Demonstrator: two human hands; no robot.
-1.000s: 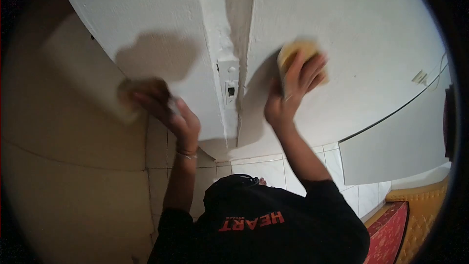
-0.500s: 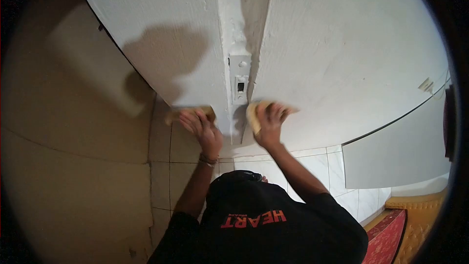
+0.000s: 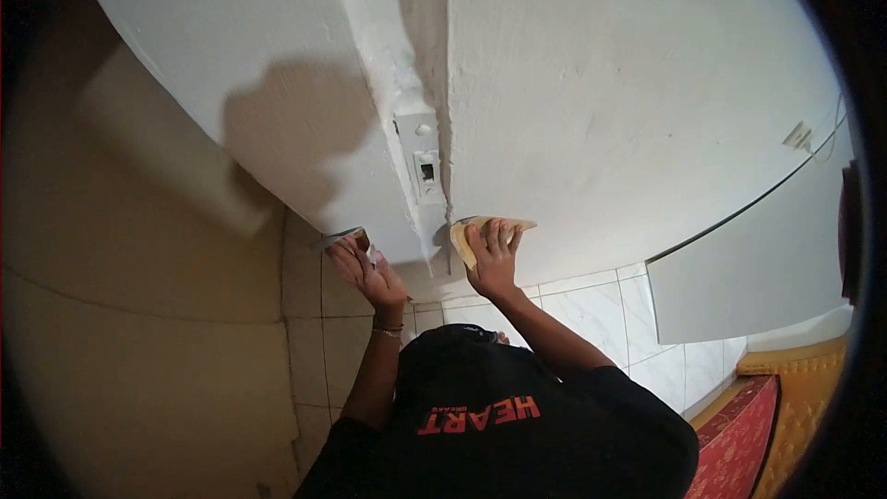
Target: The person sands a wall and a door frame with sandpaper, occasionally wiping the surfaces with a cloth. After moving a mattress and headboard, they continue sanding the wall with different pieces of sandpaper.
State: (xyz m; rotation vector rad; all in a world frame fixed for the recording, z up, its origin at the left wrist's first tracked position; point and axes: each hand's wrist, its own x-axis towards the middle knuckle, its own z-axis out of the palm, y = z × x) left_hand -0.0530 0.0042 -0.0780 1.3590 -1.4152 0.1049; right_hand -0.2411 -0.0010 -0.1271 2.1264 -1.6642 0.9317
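Observation:
My left hand (image 3: 368, 279) is closed on a brown and grey folded sheet (image 3: 358, 238), held at the lower part of the white wall surface on the left. Much of that sheet is hidden by my fingers. My right hand (image 3: 495, 266) grips a pale yellow folded sheet (image 3: 461, 248), pressed against the white surface just right of the vertical groove. Its pointed end sticks out past my fingertips. Between and above both hands, a painted-over metal lock plate (image 3: 423, 159) with a square dark hole is set in the white door edge (image 3: 393, 65).
A beige wall (image 3: 139, 351) rises on the left. Light floor tiles (image 3: 591, 319) lie below. To the right are a grey panel (image 3: 748, 268), a small socket with a cord (image 3: 798, 136), and a red and mustard padded piece of furniture (image 3: 804, 397).
My right hand has shifted left and down, along with its yellow sheet. My left hand moved slightly left and lower, and its sheet has tilted. The view has turned a little.

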